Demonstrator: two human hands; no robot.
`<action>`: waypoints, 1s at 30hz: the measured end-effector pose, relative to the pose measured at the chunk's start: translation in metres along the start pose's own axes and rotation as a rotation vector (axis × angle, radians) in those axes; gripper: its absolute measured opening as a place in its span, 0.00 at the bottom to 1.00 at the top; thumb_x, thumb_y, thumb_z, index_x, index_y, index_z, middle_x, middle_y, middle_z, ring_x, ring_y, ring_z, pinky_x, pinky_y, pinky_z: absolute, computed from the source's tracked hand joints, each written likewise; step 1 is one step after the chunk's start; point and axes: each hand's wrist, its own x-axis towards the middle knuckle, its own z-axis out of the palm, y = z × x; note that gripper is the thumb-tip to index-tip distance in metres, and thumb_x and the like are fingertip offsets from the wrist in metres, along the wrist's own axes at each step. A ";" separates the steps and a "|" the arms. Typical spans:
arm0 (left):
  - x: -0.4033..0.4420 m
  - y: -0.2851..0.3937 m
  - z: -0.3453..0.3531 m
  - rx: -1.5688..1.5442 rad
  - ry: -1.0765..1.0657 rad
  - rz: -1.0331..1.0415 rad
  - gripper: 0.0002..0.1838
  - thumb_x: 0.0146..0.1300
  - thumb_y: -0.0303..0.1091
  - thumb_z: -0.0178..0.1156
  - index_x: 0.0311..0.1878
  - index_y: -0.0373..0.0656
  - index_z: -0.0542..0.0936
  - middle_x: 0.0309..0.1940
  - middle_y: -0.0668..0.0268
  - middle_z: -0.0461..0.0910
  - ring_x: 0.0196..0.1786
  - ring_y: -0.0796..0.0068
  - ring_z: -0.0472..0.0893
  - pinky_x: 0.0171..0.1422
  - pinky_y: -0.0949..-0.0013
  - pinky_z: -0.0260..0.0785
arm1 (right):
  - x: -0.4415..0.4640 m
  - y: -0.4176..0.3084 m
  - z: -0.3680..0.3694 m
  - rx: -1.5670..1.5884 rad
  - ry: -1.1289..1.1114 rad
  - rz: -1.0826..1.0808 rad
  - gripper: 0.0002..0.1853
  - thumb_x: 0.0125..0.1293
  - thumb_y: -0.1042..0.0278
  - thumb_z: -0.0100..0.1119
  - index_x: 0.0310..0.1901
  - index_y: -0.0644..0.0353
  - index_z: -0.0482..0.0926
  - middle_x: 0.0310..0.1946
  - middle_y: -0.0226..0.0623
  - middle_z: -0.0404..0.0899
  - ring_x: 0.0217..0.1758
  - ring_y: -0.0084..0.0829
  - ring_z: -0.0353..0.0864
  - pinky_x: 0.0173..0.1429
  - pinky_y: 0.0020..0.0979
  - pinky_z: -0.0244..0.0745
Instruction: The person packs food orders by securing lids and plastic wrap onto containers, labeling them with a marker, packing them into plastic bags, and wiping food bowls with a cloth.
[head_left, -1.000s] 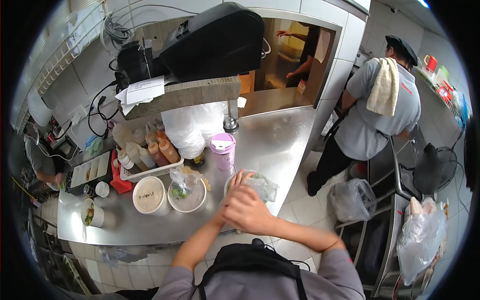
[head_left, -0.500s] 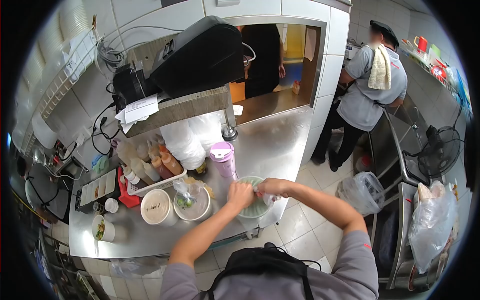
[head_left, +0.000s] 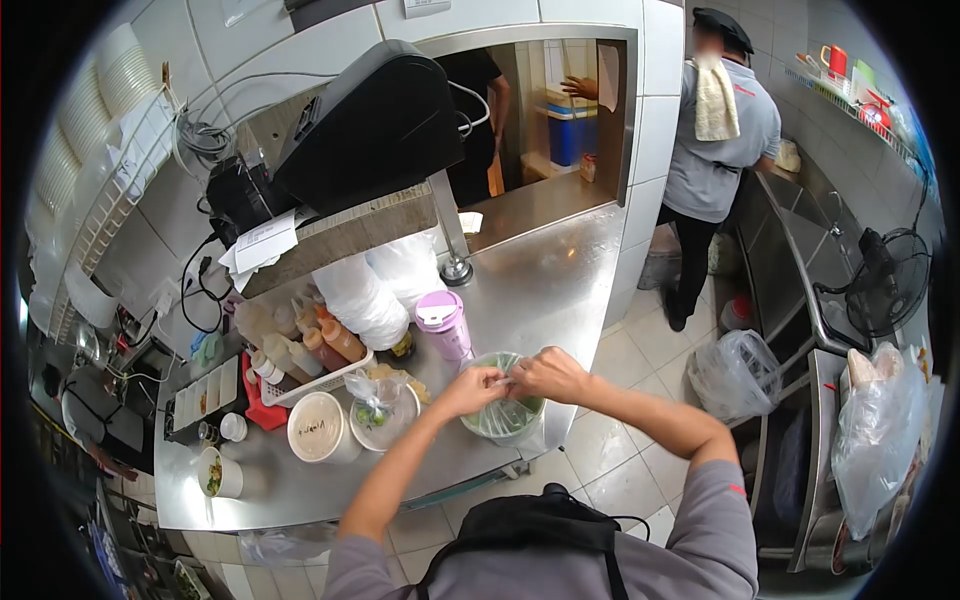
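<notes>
A round, pale green-white tub (head_left: pixel 492 436) stands near the counter's right front edge, with a clear plastic bag (head_left: pixel 514 411) about it. Over the tub, my left hand (head_left: pixel 474 390) is closed, its fingertips pinching the bag's gathered top. Close beside it, my right hand (head_left: pixel 548 376) is also closed on the gathered plastic. The fingers hide just how the plastic is twisted. Behind the tub stands a purple tumbler with a white lid (head_left: pixel 443 325). To the left are a lidded white tub with writing (head_left: pixel 320 427) and a second tub (head_left: pixel 390 428) with a knotted bag on it.
A white basket of sauce bottles (head_left: pixel 325 380), stacks of bagged white containers (head_left: pixel 365 305) and a small cup of food (head_left: pixel 218 474) share the steel counter (head_left: pixel 545 270). A black monitor (head_left: pixel 370 120) overhangs it. A co-worker (head_left: pixel 722 140) stands at the right by the sink.
My hands have drawn together over the tub, both pinching the plastic. The view has shifted slightly. The co-worker has turned and moved toward the sink; a hand now shows through the hatch.
</notes>
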 end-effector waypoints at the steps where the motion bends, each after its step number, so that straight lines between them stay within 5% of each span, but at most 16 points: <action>1: 0.000 0.003 -0.006 0.164 -0.004 0.103 0.13 0.54 0.37 0.63 0.37 0.37 0.78 0.17 0.70 0.69 0.20 0.83 0.63 0.25 0.73 0.56 | -0.002 0.004 0.003 0.025 0.006 -0.040 0.18 0.58 0.49 0.53 0.28 0.58 0.74 0.20 0.33 0.77 0.19 0.37 0.78 0.25 0.35 0.71; 4: 0.012 0.007 -0.018 0.107 -0.271 0.032 0.16 0.55 0.41 0.64 0.40 0.39 0.78 0.17 0.74 0.70 0.19 0.85 0.63 0.24 0.76 0.55 | -0.001 0.006 -0.017 0.018 -0.261 -0.003 0.15 0.58 0.52 0.54 0.29 0.57 0.75 0.21 0.35 0.77 0.21 0.35 0.78 0.26 0.35 0.72; 7: 0.017 0.021 -0.037 -0.053 -0.548 -0.178 0.18 0.54 0.44 0.65 0.42 0.41 0.78 0.16 0.75 0.69 0.17 0.86 0.63 0.21 0.78 0.54 | -0.008 0.012 -0.011 0.142 -0.114 0.007 0.14 0.59 0.54 0.53 0.30 0.57 0.75 0.25 0.37 0.78 0.26 0.35 0.80 0.28 0.36 0.73; 10: 0.026 0.028 -0.037 0.054 -0.576 -0.262 0.21 0.54 0.45 0.65 0.44 0.40 0.77 0.14 0.76 0.67 0.16 0.88 0.63 0.20 0.78 0.52 | -0.010 0.014 0.003 0.067 0.036 0.013 0.15 0.59 0.54 0.53 0.30 0.59 0.75 0.28 0.40 0.78 0.32 0.36 0.80 0.32 0.38 0.73; 13: 0.033 0.025 -0.033 0.127 -0.545 -0.261 0.18 0.54 0.45 0.65 0.41 0.41 0.78 0.16 0.74 0.72 0.13 0.86 0.65 0.18 0.78 0.55 | -0.013 0.010 0.009 0.116 -0.091 0.149 0.15 0.62 0.55 0.50 0.30 0.59 0.75 0.27 0.41 0.77 0.33 0.38 0.80 0.33 0.38 0.73; 17: 0.030 0.005 -0.027 0.138 -0.387 -0.084 0.14 0.52 0.41 0.65 0.39 0.44 0.80 0.19 0.70 0.76 0.19 0.82 0.71 0.24 0.75 0.62 | -0.021 -0.008 0.024 1.137 -0.355 0.372 0.15 0.67 0.57 0.41 0.29 0.57 0.71 0.21 0.34 0.72 0.19 0.25 0.70 0.22 0.29 0.67; 19: 0.034 -0.009 -0.020 0.211 -0.281 0.086 0.11 0.49 0.36 0.65 0.37 0.46 0.81 0.20 0.66 0.78 0.23 0.77 0.75 0.27 0.72 0.65 | -0.027 -0.034 0.036 2.268 -0.542 0.681 0.14 0.68 0.56 0.39 0.34 0.55 0.69 0.21 0.33 0.73 0.12 0.20 0.59 0.16 0.24 0.56; 20: 0.032 0.008 -0.021 0.343 -0.305 0.057 0.10 0.48 0.34 0.63 0.37 0.47 0.81 0.21 0.64 0.78 0.25 0.74 0.76 0.29 0.70 0.66 | -0.025 -0.063 0.028 2.409 -0.399 0.850 0.11 0.69 0.55 0.39 0.36 0.52 0.66 0.21 0.29 0.70 0.10 0.15 0.48 0.11 0.18 0.42; 23: 0.025 0.060 -0.021 0.658 -0.314 0.022 0.10 0.46 0.28 0.59 0.35 0.48 0.82 0.23 0.60 0.79 0.31 0.66 0.80 0.33 0.64 0.69 | -0.006 -0.125 0.035 2.887 0.081 0.725 0.15 0.71 0.50 0.32 0.44 0.50 0.65 0.25 0.36 0.76 0.13 0.22 0.63 0.17 0.21 0.59; 26: 0.021 0.054 -0.002 0.805 -0.175 0.118 0.09 0.47 0.24 0.56 0.34 0.46 0.80 0.25 0.58 0.80 0.33 0.61 0.81 0.35 0.61 0.71 | 0.038 -0.155 0.059 2.863 0.402 0.811 0.20 0.70 0.46 0.35 0.58 0.42 0.59 0.36 0.43 0.77 0.17 0.26 0.69 0.21 0.25 0.70; 29: 0.004 0.048 0.030 1.033 0.073 0.155 0.05 0.49 0.23 0.55 0.32 0.41 0.74 0.23 0.56 0.79 0.28 0.60 0.82 0.29 0.64 0.75 | 0.072 -0.161 0.071 2.865 0.680 0.643 0.27 0.67 0.39 0.35 0.65 0.34 0.48 0.49 0.50 0.72 0.22 0.29 0.76 0.26 0.28 0.76; 30: -0.004 0.052 0.039 1.074 0.121 0.107 0.06 0.49 0.23 0.56 0.32 0.41 0.73 0.23 0.56 0.78 0.27 0.61 0.82 0.27 0.66 0.74 | 0.075 -0.161 0.083 2.917 0.582 0.561 0.28 0.66 0.39 0.36 0.65 0.31 0.46 0.52 0.50 0.70 0.25 0.30 0.77 0.27 0.29 0.76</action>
